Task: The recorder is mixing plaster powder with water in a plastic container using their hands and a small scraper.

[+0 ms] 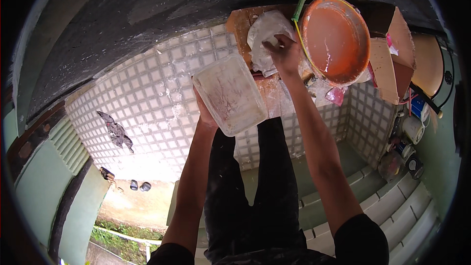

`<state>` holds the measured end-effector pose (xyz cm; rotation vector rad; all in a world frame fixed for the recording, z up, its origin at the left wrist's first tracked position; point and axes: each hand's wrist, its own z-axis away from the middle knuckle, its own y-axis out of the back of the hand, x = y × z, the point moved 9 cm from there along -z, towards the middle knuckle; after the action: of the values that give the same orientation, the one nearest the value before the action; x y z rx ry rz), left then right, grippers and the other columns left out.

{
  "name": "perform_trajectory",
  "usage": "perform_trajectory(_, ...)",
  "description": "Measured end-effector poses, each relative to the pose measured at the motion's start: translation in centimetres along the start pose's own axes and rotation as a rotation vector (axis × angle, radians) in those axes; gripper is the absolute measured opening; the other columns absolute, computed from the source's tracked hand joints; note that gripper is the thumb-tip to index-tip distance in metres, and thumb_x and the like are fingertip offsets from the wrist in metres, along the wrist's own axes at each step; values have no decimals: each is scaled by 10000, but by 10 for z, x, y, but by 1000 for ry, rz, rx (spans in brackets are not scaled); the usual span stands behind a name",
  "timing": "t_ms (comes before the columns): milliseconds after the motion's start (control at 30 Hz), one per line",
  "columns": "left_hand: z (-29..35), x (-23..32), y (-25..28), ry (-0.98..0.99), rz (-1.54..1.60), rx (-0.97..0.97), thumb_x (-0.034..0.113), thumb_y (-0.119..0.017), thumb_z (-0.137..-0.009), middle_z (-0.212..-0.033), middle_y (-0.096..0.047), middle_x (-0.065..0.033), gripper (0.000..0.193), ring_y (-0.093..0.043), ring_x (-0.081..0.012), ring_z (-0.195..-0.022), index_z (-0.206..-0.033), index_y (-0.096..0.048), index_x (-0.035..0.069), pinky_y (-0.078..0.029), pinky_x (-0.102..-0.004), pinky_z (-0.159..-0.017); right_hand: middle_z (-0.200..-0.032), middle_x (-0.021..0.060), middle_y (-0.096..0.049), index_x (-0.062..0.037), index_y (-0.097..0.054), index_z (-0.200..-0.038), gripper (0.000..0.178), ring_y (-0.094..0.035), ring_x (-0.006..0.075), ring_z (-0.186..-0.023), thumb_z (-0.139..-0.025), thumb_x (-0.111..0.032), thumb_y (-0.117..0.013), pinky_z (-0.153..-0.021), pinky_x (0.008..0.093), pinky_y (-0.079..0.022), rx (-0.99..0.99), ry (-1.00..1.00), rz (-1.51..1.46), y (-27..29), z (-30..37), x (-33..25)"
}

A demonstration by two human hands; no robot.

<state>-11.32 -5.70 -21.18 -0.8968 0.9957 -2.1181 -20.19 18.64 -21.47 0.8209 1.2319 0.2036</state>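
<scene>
My left hand (205, 108) grips a cloudy, clear plastic container (230, 95) by its left side, holding it tilted above my legs. Pale smears and scratches mark the container, and it hides part of the fingers. To its upper right, my right hand (285, 55) is over a crumpled clear plastic bag (262, 32) with whitish stuff in it. Thumb and fingers are curved with a gap between them, and nothing shows in the gap. Just right of that hand stands an orange basin (333, 34), coated inside with a milky residue.
A wooden board (240, 29) lies under the bag. Past the basin stands an open cardboard box (392, 64). A yellow cord with a green handle (298, 10) runs along the basin's rim. A dark cloth (117, 131) lies on the tiled floor (157, 83). Pale blocks (397, 206) lie at lower right.
</scene>
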Motion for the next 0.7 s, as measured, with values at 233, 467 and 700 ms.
perform_trajectory(233,-7,1,-16,-37,-90,22,757,-331,-822,-1333,-463,-77,851,-494,-262,-1173,-1394,-360,128,-453,-436,-953,-688,111,-618,51,-652,-883,319,-568,142,-620,-650,-108,-798,-612,280,-467,86,2,-224,35,18,-41)
perform_trajectory(467,-24,-8,-44,3,56,-33,764,-336,-815,-1325,-469,-85,864,-497,-264,-1168,-1395,-356,123,-452,-442,-952,-817,79,-648,83,-609,-945,244,-566,81,-691,-757,-15,-730,-628,226,-468,-66,-89,-552,64,29,-102)
perform_trajectory(700,-35,-16,-92,78,235,-225,766,-322,-815,-1355,-444,-98,883,-468,-269,-1214,-1409,-328,112,-425,-436,-991,-784,60,-644,69,-617,-958,227,-575,68,-671,-771,-19,-713,-592,216,-476,-285,-103,-621,78,54,-160)
